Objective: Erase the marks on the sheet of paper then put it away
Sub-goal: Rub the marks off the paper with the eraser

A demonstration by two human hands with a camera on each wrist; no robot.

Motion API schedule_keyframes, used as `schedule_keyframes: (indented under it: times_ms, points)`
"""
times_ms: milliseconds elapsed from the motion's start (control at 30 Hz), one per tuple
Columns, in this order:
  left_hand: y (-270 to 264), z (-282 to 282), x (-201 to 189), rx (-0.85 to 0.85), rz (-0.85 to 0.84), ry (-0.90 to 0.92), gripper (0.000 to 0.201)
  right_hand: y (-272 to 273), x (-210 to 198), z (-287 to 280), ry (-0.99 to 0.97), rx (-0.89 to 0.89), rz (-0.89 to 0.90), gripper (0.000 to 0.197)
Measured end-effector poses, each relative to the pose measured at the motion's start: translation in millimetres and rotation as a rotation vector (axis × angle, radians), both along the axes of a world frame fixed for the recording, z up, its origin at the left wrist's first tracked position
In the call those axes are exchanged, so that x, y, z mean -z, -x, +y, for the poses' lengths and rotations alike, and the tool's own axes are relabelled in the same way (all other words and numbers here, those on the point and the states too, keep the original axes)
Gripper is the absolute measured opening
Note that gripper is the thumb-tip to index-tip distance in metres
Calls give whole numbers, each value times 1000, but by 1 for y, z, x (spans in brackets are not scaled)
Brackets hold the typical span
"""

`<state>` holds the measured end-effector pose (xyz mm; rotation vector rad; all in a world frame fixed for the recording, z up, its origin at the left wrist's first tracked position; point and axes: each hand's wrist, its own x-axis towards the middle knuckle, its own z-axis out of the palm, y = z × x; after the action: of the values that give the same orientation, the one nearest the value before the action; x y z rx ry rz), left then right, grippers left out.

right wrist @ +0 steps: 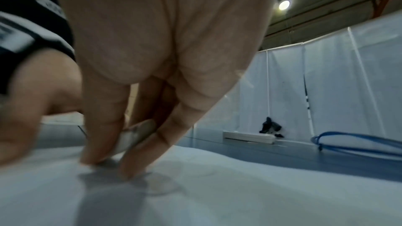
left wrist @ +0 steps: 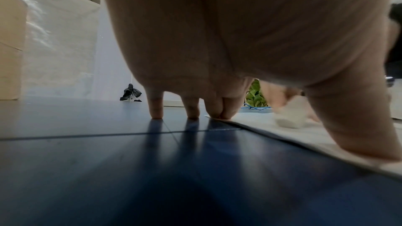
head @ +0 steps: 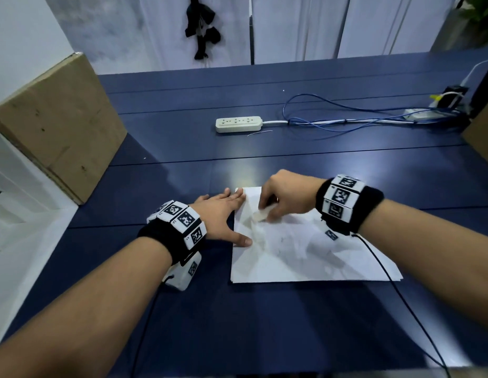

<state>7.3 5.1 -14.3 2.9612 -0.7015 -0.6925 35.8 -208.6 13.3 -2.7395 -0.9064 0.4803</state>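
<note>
A white sheet of paper [head: 305, 255] with faint pencil marks lies on the dark blue table [head: 183, 309]. My left hand [head: 223, 214] lies flat at the sheet's left edge, its fingers straight; thumb and fingertips [left wrist: 224, 111] press the paper [left wrist: 272, 133] down. My right hand [head: 281, 197] pinches a pale eraser [head: 260, 214] and holds it against the upper left part of the sheet. In the right wrist view the eraser [right wrist: 139, 133] sits between thumb and fingers, touching the paper [right wrist: 217, 186]. In the left wrist view the eraser [left wrist: 289, 118] looks blurred.
A cardboard box [head: 54, 126] stands at the table's left edge. A white power strip [head: 238, 124] and loops of blue cable [head: 346, 115] lie at the back. White curtains [head: 292, 25] hang behind the table, with a black object [head: 202, 28] dangling in front.
</note>
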Motion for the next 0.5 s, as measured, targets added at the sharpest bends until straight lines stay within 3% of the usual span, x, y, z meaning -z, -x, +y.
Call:
schedule_keyframes:
  times_ms: [67,267,500]
  points:
    - [0,0,0,1,-2,1,120,5,-1,2,22,-47,63,28]
    - [-1,1,0,-1,-7,6,122,-28,-1,3,-14,117,-77,26]
    - [-1,0,1,2,-8,4,122,4,-1,6,35,-41,36,28]
